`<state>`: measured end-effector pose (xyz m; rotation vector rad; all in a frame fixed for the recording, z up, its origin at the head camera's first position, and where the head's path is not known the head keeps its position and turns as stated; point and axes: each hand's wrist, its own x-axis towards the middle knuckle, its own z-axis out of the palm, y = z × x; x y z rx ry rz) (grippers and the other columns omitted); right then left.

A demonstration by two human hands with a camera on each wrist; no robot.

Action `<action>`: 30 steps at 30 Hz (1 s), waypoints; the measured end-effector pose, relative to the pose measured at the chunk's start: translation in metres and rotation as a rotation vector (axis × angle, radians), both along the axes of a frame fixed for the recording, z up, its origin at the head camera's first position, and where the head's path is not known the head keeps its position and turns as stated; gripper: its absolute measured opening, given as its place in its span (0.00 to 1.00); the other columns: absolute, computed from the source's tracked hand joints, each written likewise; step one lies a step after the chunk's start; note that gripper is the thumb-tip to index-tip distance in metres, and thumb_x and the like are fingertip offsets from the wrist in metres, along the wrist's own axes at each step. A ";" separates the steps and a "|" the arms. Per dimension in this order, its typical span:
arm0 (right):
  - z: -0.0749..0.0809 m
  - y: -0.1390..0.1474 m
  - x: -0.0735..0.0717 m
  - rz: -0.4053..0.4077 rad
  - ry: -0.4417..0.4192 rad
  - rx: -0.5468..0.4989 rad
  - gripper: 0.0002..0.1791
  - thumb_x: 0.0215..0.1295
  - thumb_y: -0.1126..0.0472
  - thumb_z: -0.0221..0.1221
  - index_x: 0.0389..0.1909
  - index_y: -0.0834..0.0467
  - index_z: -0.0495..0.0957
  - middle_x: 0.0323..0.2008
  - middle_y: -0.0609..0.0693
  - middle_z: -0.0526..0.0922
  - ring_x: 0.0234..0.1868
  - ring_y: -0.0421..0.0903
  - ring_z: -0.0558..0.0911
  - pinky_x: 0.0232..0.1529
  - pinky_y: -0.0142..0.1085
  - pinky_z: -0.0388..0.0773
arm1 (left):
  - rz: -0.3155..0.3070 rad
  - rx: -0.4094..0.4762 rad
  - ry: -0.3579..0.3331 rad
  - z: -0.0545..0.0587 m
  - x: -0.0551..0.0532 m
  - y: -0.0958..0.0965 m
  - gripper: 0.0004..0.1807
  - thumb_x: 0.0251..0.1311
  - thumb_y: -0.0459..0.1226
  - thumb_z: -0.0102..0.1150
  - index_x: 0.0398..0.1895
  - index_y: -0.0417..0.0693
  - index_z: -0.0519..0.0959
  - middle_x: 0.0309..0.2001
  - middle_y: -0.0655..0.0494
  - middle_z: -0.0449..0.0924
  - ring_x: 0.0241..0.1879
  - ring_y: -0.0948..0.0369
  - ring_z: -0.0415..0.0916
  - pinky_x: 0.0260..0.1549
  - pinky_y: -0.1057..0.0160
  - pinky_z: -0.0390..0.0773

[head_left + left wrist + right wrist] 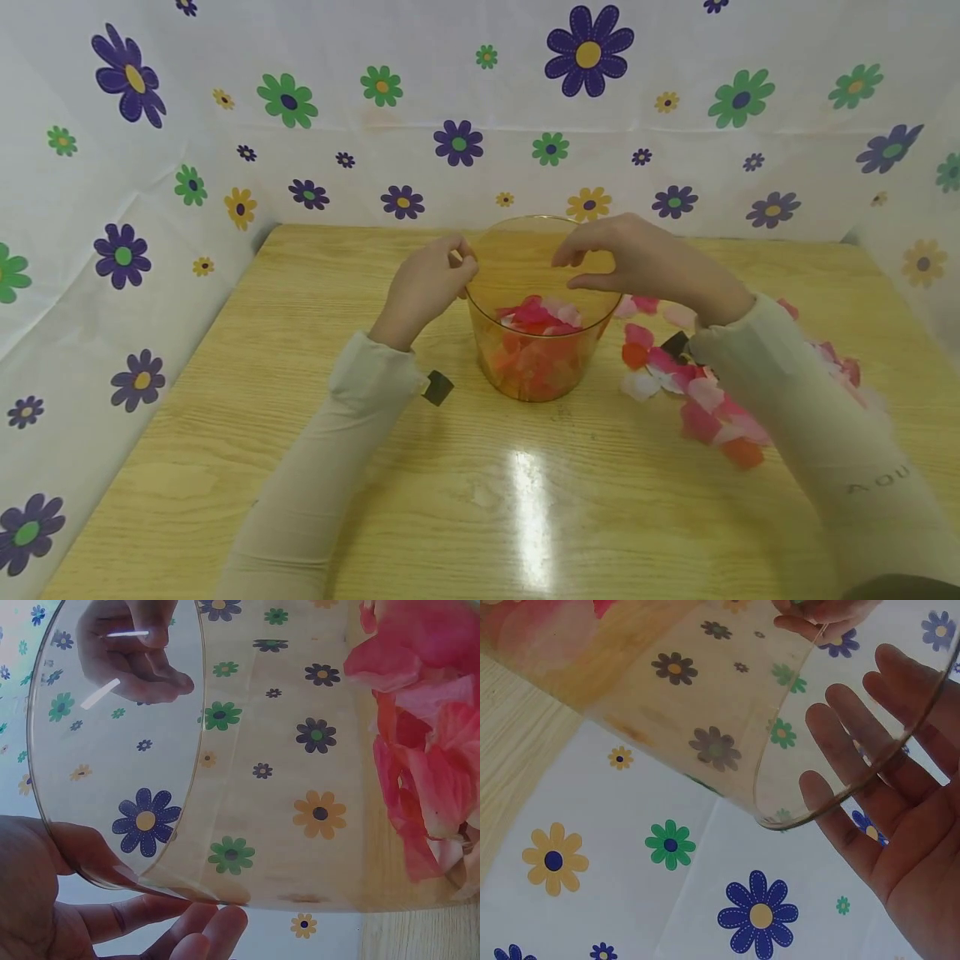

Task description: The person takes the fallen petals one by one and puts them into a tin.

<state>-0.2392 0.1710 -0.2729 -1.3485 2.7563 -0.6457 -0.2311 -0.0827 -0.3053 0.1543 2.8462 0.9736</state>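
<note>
Between the hands point(426, 287) point(645, 254) sits an amber bucket point(517, 265), left gripping its rim, right fingers point(585, 240) apart.

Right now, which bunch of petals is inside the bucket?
The left bunch in the head view, heaped at the bottom of the orange bucket; the other bunch lies scattered on the table, to the bucket's right.

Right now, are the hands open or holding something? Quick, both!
Left hand: holding the bucket at its edge.
Right hand: open, holding nothing.
</note>
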 end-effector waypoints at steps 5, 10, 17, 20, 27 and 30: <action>0.001 0.011 0.006 -0.036 0.025 -0.031 0.14 0.53 0.66 0.66 0.43 0.59 0.81 0.41 0.52 0.85 0.45 0.48 0.82 0.49 0.45 0.79 | -0.002 0.003 -0.006 0.000 0.000 0.002 0.11 0.65 0.42 0.43 0.41 0.49 0.73 0.35 0.51 0.81 0.33 0.56 0.79 0.28 0.64 0.70; 0.003 0.034 0.021 -0.104 0.064 -0.063 0.16 0.51 0.68 0.67 0.44 0.60 0.81 0.42 0.52 0.85 0.46 0.48 0.82 0.48 0.45 0.79 | -0.004 0.001 -0.012 0.000 0.000 0.002 0.11 0.65 0.42 0.43 0.42 0.49 0.73 0.37 0.51 0.82 0.35 0.55 0.80 0.29 0.64 0.70; -0.017 0.076 0.040 -0.248 0.068 -0.015 0.19 0.49 0.65 0.70 0.45 0.55 0.81 0.41 0.46 0.84 0.43 0.44 0.81 0.47 0.45 0.79 | 0.019 0.010 -0.006 0.000 0.000 0.002 0.12 0.63 0.43 0.42 0.43 0.50 0.74 0.41 0.52 0.81 0.35 0.56 0.81 0.30 0.63 0.71; -0.038 0.093 0.042 -0.297 0.003 0.039 0.21 0.49 0.62 0.70 0.47 0.54 0.80 0.42 0.47 0.84 0.44 0.45 0.81 0.47 0.46 0.79 | 0.023 0.017 -0.010 0.000 -0.001 0.001 0.12 0.63 0.43 0.42 0.43 0.50 0.73 0.41 0.52 0.81 0.36 0.57 0.80 0.31 0.63 0.71; -0.080 0.114 0.042 -0.375 -0.283 0.192 0.28 0.50 0.63 0.69 0.55 0.59 0.75 0.54 0.58 0.79 0.52 0.57 0.77 0.50 0.51 0.78 | 0.021 0.027 -0.013 -0.001 -0.001 0.000 0.11 0.62 0.43 0.42 0.41 0.50 0.73 0.42 0.51 0.81 0.35 0.56 0.79 0.32 0.62 0.71; -0.086 0.118 0.042 -0.392 -0.339 0.227 0.29 0.49 0.66 0.69 0.55 0.59 0.74 0.56 0.59 0.77 0.54 0.59 0.77 0.50 0.51 0.77 | 0.016 0.032 -0.009 -0.002 -0.001 0.001 0.12 0.62 0.42 0.42 0.42 0.49 0.73 0.44 0.51 0.81 0.35 0.56 0.80 0.32 0.62 0.72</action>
